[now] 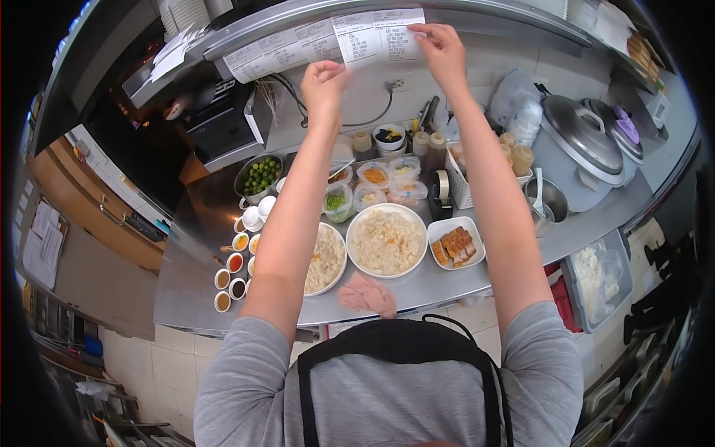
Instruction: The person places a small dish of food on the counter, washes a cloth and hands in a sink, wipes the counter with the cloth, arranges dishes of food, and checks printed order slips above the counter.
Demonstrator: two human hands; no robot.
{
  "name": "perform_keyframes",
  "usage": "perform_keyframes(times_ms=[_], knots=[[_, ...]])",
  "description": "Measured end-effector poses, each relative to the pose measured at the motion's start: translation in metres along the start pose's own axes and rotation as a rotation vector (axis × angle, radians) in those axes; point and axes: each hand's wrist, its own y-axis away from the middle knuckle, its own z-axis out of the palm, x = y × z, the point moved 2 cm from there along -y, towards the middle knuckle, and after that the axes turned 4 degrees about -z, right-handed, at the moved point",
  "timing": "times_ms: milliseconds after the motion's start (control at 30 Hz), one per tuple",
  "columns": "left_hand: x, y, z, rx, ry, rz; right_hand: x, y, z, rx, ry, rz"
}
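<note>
Both of my arms reach up to a row of printed order slips hanging from a metal rail. My right hand [445,56] pinches the right edge of an order slip [380,39] between thumb and fingers. At its lower left corner, my left hand [325,86] is closed with fingertips on the paper, slightly blurred. More slips [283,52] hang to the left. Below my arms are a bowl of rice [387,240], a second rice bowl [325,257] partly behind my left forearm, and a square dish of sliced roast meat [456,247].
A pink cloth [367,293] lies at the counter's front edge. Small sauce cups [235,262] and a pot of green limes [261,176] stand left. Bagged ingredients [372,176] sit behind the rice. On the right are a lidded pot [583,134] and a steel container [549,201].
</note>
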Motion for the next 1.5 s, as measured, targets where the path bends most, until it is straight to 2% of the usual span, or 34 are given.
perform_keyframes(times_ms=[233, 300, 367, 400, 433, 467, 500, 567, 667, 700, 833, 1033, 1100, 1200, 1233, 1300, 1333, 1367, 1400, 1500], knots=[[-0.002, 0.01, -0.005, 0.022, 0.01, -0.019, 0.023, 0.035, -0.004, 0.044, 0.12, -0.009], [-0.008, 0.018, -0.009, 0.036, 0.011, -0.018, 0.027, 0.069, -0.006, 0.143, 0.022, 0.203], [-0.013, 0.029, -0.014, 0.167, -0.113, 0.158, 0.011, 0.123, 0.013, 0.16, -0.351, 0.543], [-0.013, 0.035, -0.012, 0.166, -0.112, 0.161, -0.012, 0.146, 0.02, 0.043, -0.443, 0.651], [-0.01, 0.044, -0.009, 0.234, -0.266, 0.327, -0.035, 0.169, 0.029, -0.077, -0.534, 0.759], [-0.007, 0.053, -0.004, 0.301, -0.421, 0.493, -0.054, 0.186, 0.044, -0.023, -0.766, 0.937], [-0.008, 0.06, 0.003, 0.333, -0.408, 0.562, -0.069, 0.199, 0.061, 0.035, -1.002, 1.114], [-0.018, 0.068, 0.022, 0.331, -0.433, 0.628, -0.107, 0.197, 0.079, 0.092, -1.298, 1.209], [-0.02, 0.072, 0.035, 0.365, -0.444, 0.713, -0.105, 0.198, 0.078, 0.124, -1.319, 1.186], [-0.021, 0.072, 0.036, 0.332, -0.395, 0.648, -0.104, 0.199, 0.079, 0.215, -1.287, 1.237], [-0.03, 0.073, 0.029, 0.281, -0.315, 0.498, -0.1, 0.207, 0.082, 0.177, -1.299, 1.215], [-0.047, 0.073, 0.015, 0.276, -0.31, 0.472, -0.094, 0.223, 0.092, 0.259, -1.171, 1.243], [-0.05, 0.072, 0.014, 0.272, -0.249, 0.446, -0.09, 0.223, 0.091, 0.344, -0.895, 0.984], [-0.054, 0.075, 0.01, 0.263, -0.169, 0.36, -0.075, 0.238, 0.096, 0.292, -0.834, 0.937], [-0.046, 0.081, 0.012, 0.259, -0.07, 0.258, -0.072, 0.241, 0.099, 0.285, -0.833, 0.962], [-0.04, 0.093, 0.011, 0.209, 0.124, 0.114, -0.077, 0.241, 0.096, 0.3, -0.536, 0.708], [-0.041, 0.101, 0.002, 0.221, 0.114, 0.096, -0.082, 0.245, 0.087, 0.294, -0.534, 0.731], [-0.042, 0.107, -0.007, 0.109, 0.07, -0.043, -0.085, 0.244, 0.077, -0.157, -0.258, 0.756], [-0.041, 0.113, -0.016, -0.006, 0.028, -0.18, -0.077, 0.259, 0.069, -0.359, -0.275, 0.699], [-0.047, 0.144, -0.073, -0.174, -0.269, -0.107, -0.072, 0.311, 0.049, -0.875, -0.364, 0.497]])
